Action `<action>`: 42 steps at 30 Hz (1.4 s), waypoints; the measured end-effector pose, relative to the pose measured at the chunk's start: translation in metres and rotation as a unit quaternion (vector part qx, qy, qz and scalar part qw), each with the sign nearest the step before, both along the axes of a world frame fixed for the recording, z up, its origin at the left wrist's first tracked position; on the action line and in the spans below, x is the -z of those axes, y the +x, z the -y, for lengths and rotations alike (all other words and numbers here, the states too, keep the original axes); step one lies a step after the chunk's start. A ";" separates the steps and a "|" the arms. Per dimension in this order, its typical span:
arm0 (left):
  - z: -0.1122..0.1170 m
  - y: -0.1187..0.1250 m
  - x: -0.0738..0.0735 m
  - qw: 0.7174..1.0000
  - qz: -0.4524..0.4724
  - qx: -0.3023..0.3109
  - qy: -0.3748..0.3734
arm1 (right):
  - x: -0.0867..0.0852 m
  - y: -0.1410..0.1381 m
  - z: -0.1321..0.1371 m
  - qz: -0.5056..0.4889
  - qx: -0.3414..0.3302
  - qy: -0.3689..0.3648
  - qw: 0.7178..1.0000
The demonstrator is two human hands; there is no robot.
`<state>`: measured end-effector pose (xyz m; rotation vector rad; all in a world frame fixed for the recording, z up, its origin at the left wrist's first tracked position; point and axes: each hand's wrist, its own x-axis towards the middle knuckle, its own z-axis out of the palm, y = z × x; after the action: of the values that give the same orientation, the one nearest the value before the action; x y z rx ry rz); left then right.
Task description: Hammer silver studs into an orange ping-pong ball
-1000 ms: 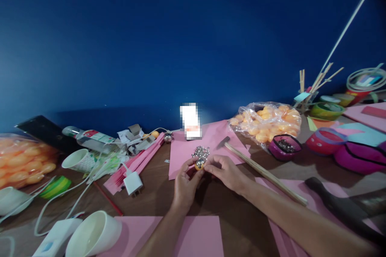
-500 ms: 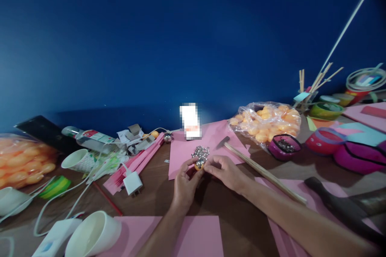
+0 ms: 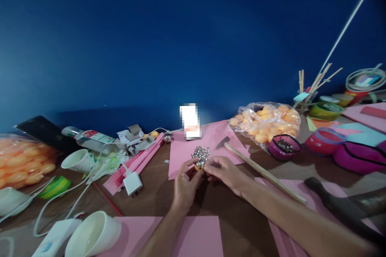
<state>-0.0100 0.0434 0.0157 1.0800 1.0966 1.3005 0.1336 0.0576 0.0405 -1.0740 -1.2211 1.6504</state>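
Between the hands, an orange ball (image 3: 198, 168) sits gripped by the left hand (image 3: 185, 184), thumb and fingers around it. At its right side, the right hand's (image 3: 224, 173) fingertips are drawn narrow; their contents cannot be determined. Silver pieces (image 3: 200, 152) lie just beyond.

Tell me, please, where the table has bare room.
The brown tabletop is bare between the near pink paper sheet and the right forearm, and narrowly left of the far pink paper sheet. Farther left is crowded: white round cups, white boxy plug.
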 end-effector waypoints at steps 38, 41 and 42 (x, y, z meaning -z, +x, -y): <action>0.000 0.000 -0.002 1.000 0.006 0.011 -0.015 | 0.007 0.001 -0.002 -0.022 -0.010 0.020 1.000; -0.001 0.000 0.000 1.000 0.002 0.013 -0.007 | 0.006 0.001 -0.002 -0.008 -0.010 0.017 1.000; -0.002 0.000 0.000 1.000 0.001 0.014 -0.005 | 0.005 0.001 -0.002 -0.004 -0.010 0.017 1.000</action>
<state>-0.0102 0.0450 0.0152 1.0825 1.0807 1.2731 0.1347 0.0601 0.0353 -1.0363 -1.2544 1.6407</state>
